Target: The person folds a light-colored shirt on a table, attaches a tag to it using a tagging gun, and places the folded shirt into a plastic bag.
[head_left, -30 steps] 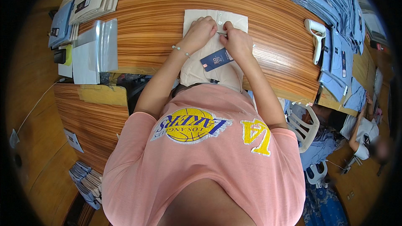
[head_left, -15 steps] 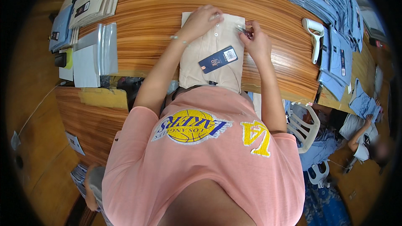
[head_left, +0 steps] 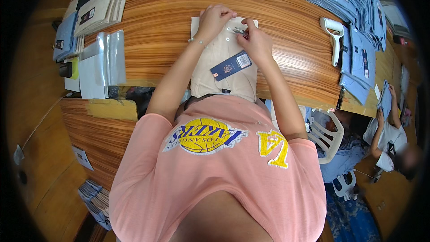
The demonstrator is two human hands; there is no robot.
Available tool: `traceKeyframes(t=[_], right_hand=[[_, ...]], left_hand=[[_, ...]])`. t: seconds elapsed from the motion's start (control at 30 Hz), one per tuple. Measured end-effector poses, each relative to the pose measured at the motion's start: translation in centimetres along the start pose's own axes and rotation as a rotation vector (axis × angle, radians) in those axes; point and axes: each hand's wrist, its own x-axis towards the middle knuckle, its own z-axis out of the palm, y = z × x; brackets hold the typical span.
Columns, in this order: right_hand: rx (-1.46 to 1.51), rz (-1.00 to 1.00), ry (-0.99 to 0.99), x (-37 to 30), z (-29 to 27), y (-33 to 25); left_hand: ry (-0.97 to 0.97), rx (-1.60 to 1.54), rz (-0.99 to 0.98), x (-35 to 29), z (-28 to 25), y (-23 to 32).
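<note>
A: Your arm pose?

B: Your left forearm (head_left: 174, 77) and right forearm (head_left: 282, 90) both reach forward from your body, angling inward toward each other.

A: Left end?

B: Your left hand (head_left: 212, 23) is slightly farther out, turned inward at the wrist, fingertips and thumb drawn together in a pinch.

A: Right?

B: Your right hand (head_left: 259, 41) is curled in a grip, thumb side facing your left.

A: Spacing?

B: Hands near each other, apart.

On the left of the wood-grained table (head_left: 156, 13), folded beige garments (head_left: 102, 8) are stacked near clear plastic sleeves (head_left: 116, 58). At the right, a white lint roller (head_left: 336, 49) is placed just beside folded blue garments (head_left: 356, 58). Beyond a white chair (head_left: 339, 139), blue cloth (head_left: 385, 98) is held by a co-worker (head_left: 386, 140).
</note>
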Motion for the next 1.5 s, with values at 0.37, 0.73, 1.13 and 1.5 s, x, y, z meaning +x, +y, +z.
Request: traceKeyframes(t=[0.37, 0.73, 1.13, 1.5], right_hand=[[-0.05, -0.004, -0.038, 1.4, 1.6, -0.3], [0.046, 0.093, 0.1, 1.0, -0.2, 4.5], [0.116, -0.121, 0.232, -4.4, -2.1, 7.5], [0.181, -0.175, 0.279, -7.9, 0.6, 7.1]], left_hand=[[-0.017, -0.16, -0.067, -1.7, -1.4, 0.7], [-0.904, 0.428, -0.181, -4.9, -9.9, 5.1], [-0.222, 0.178, 0.096, -12.4, -1.3, 4.4], [-0.151, 0.175, 0.26, -12.4, -1.8, 5.1]])
